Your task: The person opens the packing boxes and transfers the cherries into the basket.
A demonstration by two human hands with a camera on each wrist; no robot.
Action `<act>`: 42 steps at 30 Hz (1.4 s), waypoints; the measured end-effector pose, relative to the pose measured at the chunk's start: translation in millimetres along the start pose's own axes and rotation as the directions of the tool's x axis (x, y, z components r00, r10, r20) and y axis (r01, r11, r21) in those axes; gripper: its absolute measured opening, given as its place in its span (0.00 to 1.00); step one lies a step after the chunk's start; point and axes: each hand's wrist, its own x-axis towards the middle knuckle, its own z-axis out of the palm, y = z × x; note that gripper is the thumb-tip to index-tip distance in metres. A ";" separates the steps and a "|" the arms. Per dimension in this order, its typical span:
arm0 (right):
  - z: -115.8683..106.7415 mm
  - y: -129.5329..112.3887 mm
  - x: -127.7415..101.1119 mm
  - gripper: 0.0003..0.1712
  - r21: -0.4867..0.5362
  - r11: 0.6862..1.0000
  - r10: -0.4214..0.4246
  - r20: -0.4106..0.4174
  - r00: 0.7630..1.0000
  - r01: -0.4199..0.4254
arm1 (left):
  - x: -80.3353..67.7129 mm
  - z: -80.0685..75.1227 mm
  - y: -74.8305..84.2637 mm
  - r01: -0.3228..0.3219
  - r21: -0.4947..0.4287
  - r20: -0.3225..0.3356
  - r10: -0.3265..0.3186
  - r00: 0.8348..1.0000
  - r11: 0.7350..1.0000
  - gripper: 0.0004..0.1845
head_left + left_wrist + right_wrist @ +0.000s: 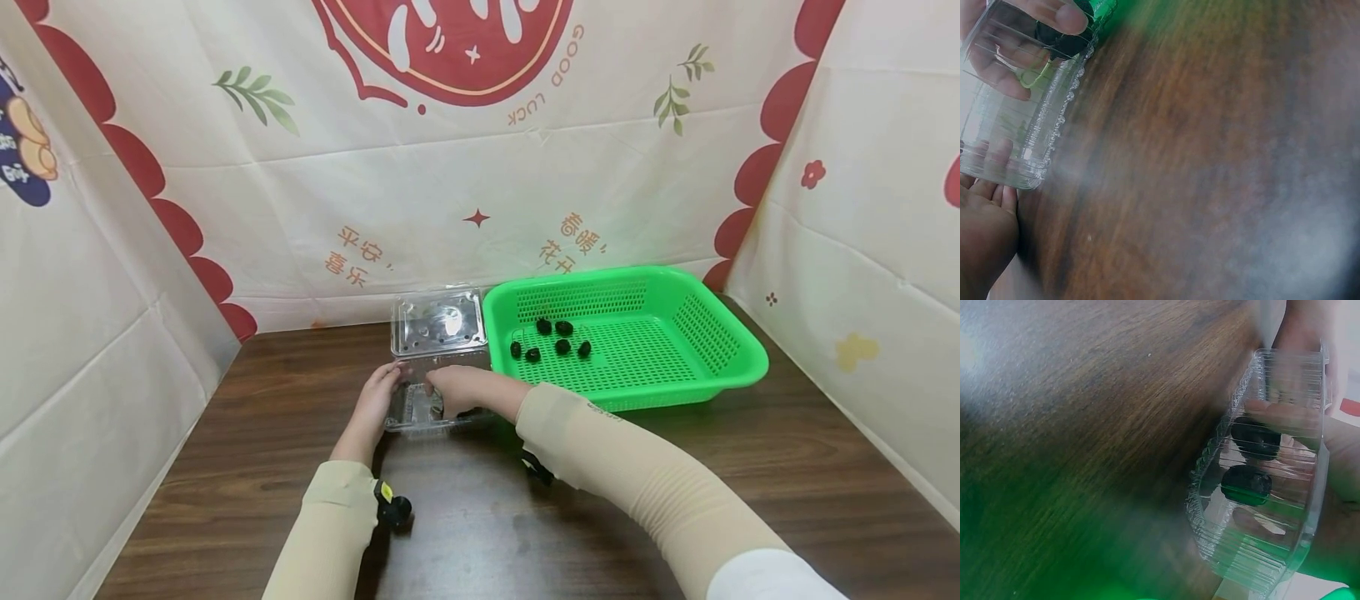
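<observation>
A clear plastic clamshell box (408, 423) lies on the table with its lid (438, 321) folded back behind it. My left hand (377, 398) holds the box at its left end, fingers at the wall and rim. Reaching down inside the box, my right hand (468, 390) has thumb and fingers around a dark, cherry-like fruit (1066, 40) with a thin green stem. Through the ribbed wall in the right wrist view, two dark fruits show, an upper one (1257, 439) beside a finger and a lower one (1246, 485).
A green plastic basket (738, 354) stands right of the box, close against it. Several dark fruits (562, 346) lie in its left part. The dark wooden table (300, 417) is bounded by a printed cloth (420, 183) at the back and sides.
</observation>
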 end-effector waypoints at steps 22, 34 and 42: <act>-6.0 1.6 -1.9 0.18 0.139 0.990 -0.007 -0.051 0.999 0.014 | 0.8 -1.0 1.6 0.000 0.003 0.013 0.000 1.000 1.000 0.21; -7.5 0.7 -4.6 0.15 0.192 0.981 -0.019 -0.069 0.997 0.032 | 1.1 -2.3 0.1 0.024 -0.012 0.017 -0.024 1.000 1.000 0.21; -12.9 1.1 -14.2 0.14 0.242 0.970 -0.023 -0.070 0.997 0.040 | 1.1 -0.6 -0.6 0.009 -0.015 0.004 -0.009 1.000 1.000 0.20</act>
